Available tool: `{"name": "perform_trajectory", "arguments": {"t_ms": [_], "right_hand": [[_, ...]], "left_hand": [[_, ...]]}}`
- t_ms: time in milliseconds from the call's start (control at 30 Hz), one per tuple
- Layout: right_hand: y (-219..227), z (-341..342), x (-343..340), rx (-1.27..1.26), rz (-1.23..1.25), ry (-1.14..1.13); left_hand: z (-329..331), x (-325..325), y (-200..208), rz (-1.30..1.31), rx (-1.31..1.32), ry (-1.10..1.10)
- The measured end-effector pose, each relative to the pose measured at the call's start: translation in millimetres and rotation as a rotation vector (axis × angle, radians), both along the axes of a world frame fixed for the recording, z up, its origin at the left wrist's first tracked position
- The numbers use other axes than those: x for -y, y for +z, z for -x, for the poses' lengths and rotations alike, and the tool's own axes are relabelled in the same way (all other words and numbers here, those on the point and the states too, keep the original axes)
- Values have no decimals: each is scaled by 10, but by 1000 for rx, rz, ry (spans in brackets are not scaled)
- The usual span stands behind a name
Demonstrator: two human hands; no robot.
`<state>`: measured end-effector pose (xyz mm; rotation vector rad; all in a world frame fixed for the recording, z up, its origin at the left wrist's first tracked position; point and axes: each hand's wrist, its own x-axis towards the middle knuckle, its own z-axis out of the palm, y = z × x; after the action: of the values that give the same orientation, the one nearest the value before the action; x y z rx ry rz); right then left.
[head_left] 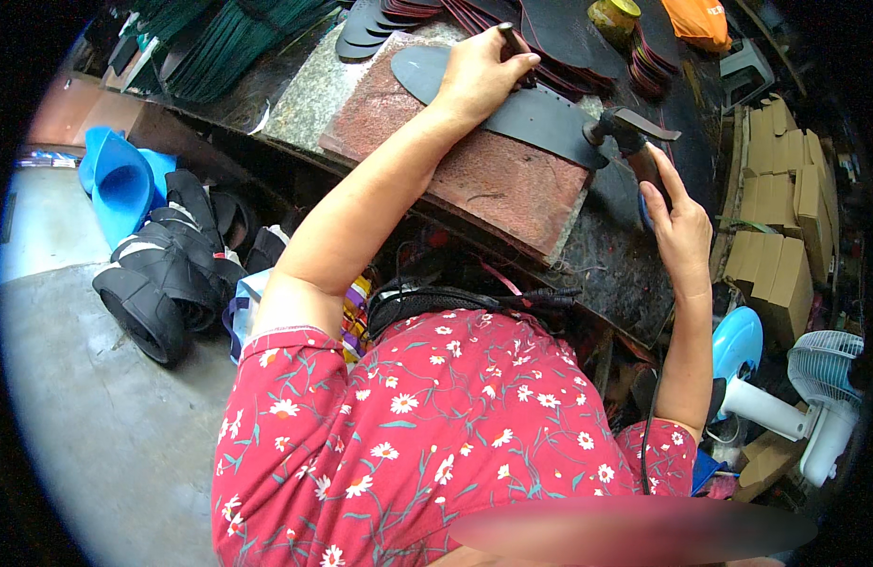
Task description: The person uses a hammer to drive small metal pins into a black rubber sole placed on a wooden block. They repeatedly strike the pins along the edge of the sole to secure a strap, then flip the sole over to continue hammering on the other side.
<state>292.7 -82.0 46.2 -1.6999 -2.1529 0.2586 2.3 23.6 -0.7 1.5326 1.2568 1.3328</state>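
Note:
A long, flat black sole-shaped piece (542, 121) lies across a worn reddish block (502, 194) on the workbench. My left hand (476, 80) is closed around a dark, upright hand punch (507, 38), its lower end at the sole piece's far edge. A row of small marks runs along that edge. In my right hand (680, 227) is a hammer (633, 132), gripped by its brown handle. The hammer head is over or beside the sole piece's right tip; whether they touch I cannot tell.
Fanned stacks of dark pieces with red edges (649, 66) lie at the back, near a yellow jar (614, 17) and an orange bag (696, 24). Black shoe parts (162, 274) are piled on the left. Cardboard boxes (777, 274) and a fan (824, 378) stand at right.

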Motion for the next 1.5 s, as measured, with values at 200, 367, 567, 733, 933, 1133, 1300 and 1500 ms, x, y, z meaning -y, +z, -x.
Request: {"name": "perform_trajectory", "arguments": {"t_ms": [200,367,567,733,933,1133,1300,1500], "right_hand": [[0,22,5,7,-50,22],[15,16,2,-4,-80,56],[30,21,7,13,-36,16],[22,25,-5,26,-34,16],[-4,1,-2,13,-39,21],[-5,14,-12,23,-9,2],[34,-1,-24,14,6,13],[101,-9,-107,-20,73,12]], "left_hand": [[22,21,-102,-140,-127,78],[-17,62,-71,-199,-202,58],[-61,96,-65,-281,-218,129],[-133,97,-50,-240,-66,25],[-226,81,-60,-217,-143,8],[-40,68,30,-266,66,141],[222,1,-31,-192,-261,213],[212,-12,-197,-82,100,135]]}}
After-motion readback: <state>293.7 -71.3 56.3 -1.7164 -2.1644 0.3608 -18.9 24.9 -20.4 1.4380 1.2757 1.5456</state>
